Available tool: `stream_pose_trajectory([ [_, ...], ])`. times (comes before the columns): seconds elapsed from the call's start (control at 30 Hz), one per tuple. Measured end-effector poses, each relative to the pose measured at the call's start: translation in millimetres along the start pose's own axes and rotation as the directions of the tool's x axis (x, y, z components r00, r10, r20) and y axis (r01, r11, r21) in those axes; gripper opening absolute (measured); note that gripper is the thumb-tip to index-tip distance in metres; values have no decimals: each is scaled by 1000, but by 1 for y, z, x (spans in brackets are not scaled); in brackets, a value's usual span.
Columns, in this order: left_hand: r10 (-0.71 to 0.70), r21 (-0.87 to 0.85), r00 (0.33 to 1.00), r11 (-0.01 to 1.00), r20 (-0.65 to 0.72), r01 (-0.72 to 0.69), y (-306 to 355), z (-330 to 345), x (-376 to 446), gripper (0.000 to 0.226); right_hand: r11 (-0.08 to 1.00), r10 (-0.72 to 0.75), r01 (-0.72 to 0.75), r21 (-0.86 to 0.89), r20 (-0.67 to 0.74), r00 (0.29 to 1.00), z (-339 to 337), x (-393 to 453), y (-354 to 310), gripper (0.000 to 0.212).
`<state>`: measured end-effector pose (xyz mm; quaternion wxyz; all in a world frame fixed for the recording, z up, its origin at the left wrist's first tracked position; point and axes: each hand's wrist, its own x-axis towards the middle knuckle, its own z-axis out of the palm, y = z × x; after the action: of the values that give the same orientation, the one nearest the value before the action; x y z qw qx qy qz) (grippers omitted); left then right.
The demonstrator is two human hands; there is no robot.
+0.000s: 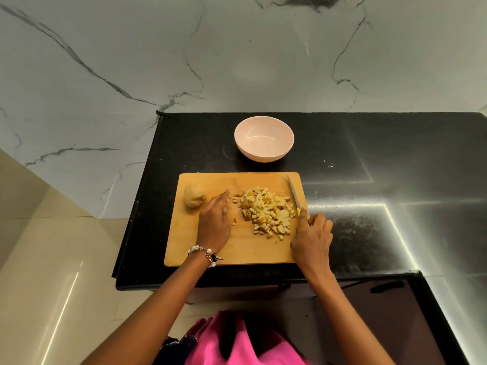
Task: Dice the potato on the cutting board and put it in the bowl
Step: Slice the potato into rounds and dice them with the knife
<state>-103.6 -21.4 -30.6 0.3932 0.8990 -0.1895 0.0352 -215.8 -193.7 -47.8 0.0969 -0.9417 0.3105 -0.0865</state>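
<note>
A pile of diced potato (268,212) lies on the right half of the wooden cutting board (237,248). A potato half (194,195), uncut, sits at the board's left edge. My left hand (214,222) hovers with relaxed fingers just left of the pile, holding nothing. My right hand (312,238) grips the yellow handle of a knife (293,192), whose blade points away along the board's right edge, right of the pile. The pale pink bowl (264,138) stands empty on the counter beyond the board.
The board and bowl rest on a black stone counter (369,180) whose left edge drops to a cream tiled floor. A marble wall rises behind. Glossy counter stretches to the right of the board.
</note>
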Motion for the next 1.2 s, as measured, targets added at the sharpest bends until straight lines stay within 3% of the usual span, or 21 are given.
stream_pose_trajectory([
  [0.13,-48,-43,999,998,-2,47,-4,1,2,44,1000,-3,4,13,-42,999,3,-2,4,50],
  [0.27,-52,-72,999,996,4,52,-5,4,3,42,958,-111,151,243,-169,979,-9,9,-2,38],
  [0.37,-55,-79,998,995,17,56,-4,8,6,42,902,-178,224,369,-154,972,-12,22,-15,43],
  [0.53,-30,-79,1000,996,8,31,-7,11,8,44,985,-36,41,168,-33,999,-3,19,-7,44],
  [0.6,-30,-84,1000,996,-2,30,-9,12,8,44,987,-8,12,162,-28,1000,-1,15,2,45],
  [0.77,1,-128,1000,992,-24,-4,-8,15,10,42,984,-89,109,138,-147,985,-4,15,10,45],
  [1.2,-39,-211,999,977,-5,37,-5,22,13,42,979,-199,204,1,-222,954,7,-6,-30,45],
])
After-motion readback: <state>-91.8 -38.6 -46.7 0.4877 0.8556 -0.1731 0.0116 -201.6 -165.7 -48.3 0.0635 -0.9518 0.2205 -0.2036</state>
